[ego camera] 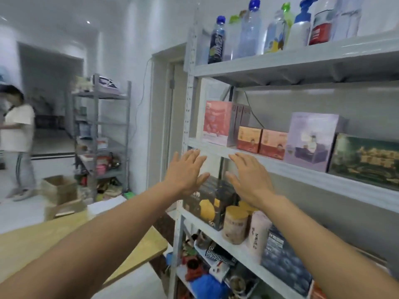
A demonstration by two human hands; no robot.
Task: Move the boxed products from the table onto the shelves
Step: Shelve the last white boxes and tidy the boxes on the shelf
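Note:
My left hand (187,172) and my right hand (248,179) are both stretched out, fingers spread, holding nothing, just below the front edge of the grey middle shelf (302,169). On that shelf stand a tall pink box (217,121), two small red boxes (262,140), a lilac box (311,140) and a dark green box (364,161). Behind my hands, on the shelf below, is a black box with a yellow picture (207,207). The wooden table (32,242) lies at lower left with a white box (106,205) at its far edge.
Bottles (250,29) line the top shelf. Round canisters (235,227) and a blue pack (285,260) share the lower shelf. A second rack (101,134), cardboard boxes (59,188) and a person in white (18,139) are at the left.

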